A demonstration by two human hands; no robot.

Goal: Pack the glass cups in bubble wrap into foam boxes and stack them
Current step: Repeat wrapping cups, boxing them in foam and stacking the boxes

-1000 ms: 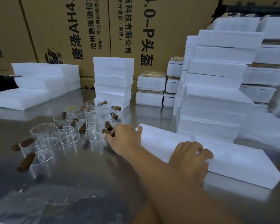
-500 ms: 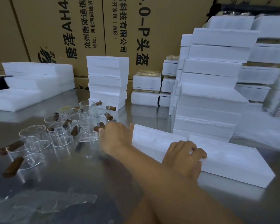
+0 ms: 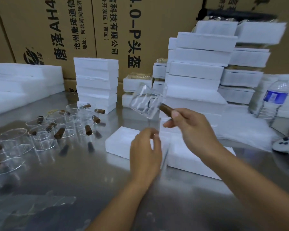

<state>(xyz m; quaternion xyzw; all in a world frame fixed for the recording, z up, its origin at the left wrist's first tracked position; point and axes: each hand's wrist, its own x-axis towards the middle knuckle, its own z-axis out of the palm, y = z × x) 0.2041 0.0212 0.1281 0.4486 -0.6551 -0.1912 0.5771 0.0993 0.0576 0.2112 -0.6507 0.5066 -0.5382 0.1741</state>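
Note:
My right hand grips the brown handle of a clear glass cup and holds it tilted in the air, above the far edge of two white foam box pieces lying side by side on the steel table. My left hand hovers just below the cup, over the foam. Its fingers are curled and blurred, and I cannot tell whether they hold anything. Several more glass cups with brown handles stand at the left. Clear bubble wrap lies at the near left.
Stacks of white foam boxes rise behind the cup, with a shorter stack at centre back and foam sheets at far left. A water bottle and a white controller sit at right. Cardboard cartons line the back.
My right hand took a cup from the group at left and lifted it rightward over the foam pieces. My left hand rose off the foam box toward the cup.

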